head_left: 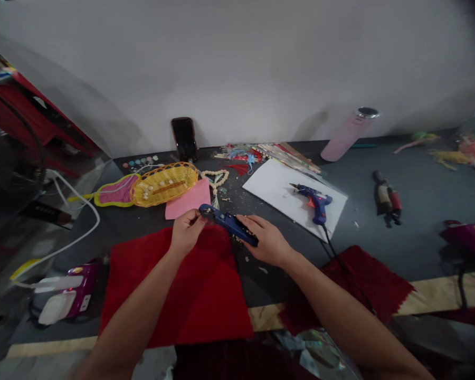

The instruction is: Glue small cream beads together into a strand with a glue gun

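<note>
Two hands on a blue tool above red cloth

The left hand [187, 230] pinches one end of the blue tool [228, 224]; the right hand [266, 243] grips its other end. Red cloth [182, 285] lies beneath on the dark surface [411, 237], a glue gun [315, 202] nearby.

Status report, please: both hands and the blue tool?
Left hand pinches blue tool front end. Right hand shut on its rear. Tool above red cloth. Nothing blocking.
</note>
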A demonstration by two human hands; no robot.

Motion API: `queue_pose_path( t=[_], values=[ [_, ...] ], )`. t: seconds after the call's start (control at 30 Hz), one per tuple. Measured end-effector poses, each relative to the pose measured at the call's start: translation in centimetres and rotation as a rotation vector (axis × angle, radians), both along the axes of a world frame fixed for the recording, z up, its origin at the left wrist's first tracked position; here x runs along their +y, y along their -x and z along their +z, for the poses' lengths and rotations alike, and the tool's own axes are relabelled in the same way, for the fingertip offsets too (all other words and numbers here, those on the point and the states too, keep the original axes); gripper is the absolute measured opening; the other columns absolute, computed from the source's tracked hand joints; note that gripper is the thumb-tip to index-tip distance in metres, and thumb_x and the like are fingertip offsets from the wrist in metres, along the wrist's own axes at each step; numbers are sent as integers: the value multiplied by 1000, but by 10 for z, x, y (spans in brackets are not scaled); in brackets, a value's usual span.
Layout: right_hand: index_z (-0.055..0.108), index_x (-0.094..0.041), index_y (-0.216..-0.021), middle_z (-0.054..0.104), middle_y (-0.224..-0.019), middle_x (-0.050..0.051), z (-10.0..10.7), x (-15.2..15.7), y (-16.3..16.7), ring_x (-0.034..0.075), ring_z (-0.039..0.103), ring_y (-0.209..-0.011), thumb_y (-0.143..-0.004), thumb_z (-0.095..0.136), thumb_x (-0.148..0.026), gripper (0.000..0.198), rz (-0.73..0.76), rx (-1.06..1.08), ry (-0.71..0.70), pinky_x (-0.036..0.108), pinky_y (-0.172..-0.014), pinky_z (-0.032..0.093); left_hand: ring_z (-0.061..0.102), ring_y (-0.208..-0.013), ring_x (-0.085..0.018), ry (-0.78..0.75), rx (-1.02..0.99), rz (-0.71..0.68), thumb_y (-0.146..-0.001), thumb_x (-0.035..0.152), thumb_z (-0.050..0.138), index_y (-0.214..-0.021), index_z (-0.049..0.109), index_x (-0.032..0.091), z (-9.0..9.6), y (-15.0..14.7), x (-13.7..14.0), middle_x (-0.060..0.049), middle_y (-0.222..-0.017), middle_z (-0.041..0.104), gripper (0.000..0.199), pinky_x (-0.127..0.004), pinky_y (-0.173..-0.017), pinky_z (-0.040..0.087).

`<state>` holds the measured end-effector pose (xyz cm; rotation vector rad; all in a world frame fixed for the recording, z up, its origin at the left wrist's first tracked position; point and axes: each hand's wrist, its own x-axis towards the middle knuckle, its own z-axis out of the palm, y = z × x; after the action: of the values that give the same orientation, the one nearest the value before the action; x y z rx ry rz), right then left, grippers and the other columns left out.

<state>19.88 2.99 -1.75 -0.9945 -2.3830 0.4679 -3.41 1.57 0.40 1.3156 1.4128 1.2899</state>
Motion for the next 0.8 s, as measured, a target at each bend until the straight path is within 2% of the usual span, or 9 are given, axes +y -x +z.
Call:
queue_pose_path(
  t=[0.23, 0.43, 0.6, 0.8],
  values=[
    [35, -21, -135, 53, -122, 12, 1, 0, 1, 24, 50, -113, -77, 53, -22, 60, 15, 3, -12, 41, -97, 43, 43, -50, -10, 22, 7, 24, -74, 34, 62, -65, 61, 16, -2, 0, 1, 1, -55, 54, 20, -21, -48, 30],
    [37, -19, -133, 54, -122, 12, 2, 0, 1, 23, 51, -111, -79, 52, -23, 57, 39, -7, -17, 40, -96, 44, 41, -50, -9, 15, 61, 29, -75, 34, 59, -60, 55, 16, -3, 0, 2, 2, -54, 52, 24, -20, -49, 31],
    [39, -17, -132, 54, -120, 13, -1, 0, 1, 24, 51, -111, -78, 53, -22, 56, 16, -5, -62, 40, -95, 44, 41, -50, -9, 13, 72, 28, -77, 32, 57, -63, 55, 16, -6, 1, 2, 2, -55, 52, 21, -19, -47, 31],
    [37, -19, -133, 54, -122, 11, 0, 0, 2, 23, 51, -112, -79, 51, -20, 56, 39, 9, -50, 39, -95, 45, 40, -49, -9, -12, 71, 25, -78, 30, 57, -62, 53, 16, -4, 1, 2, 2, -53, 50, 22, -20, -48, 31]
  ],
)
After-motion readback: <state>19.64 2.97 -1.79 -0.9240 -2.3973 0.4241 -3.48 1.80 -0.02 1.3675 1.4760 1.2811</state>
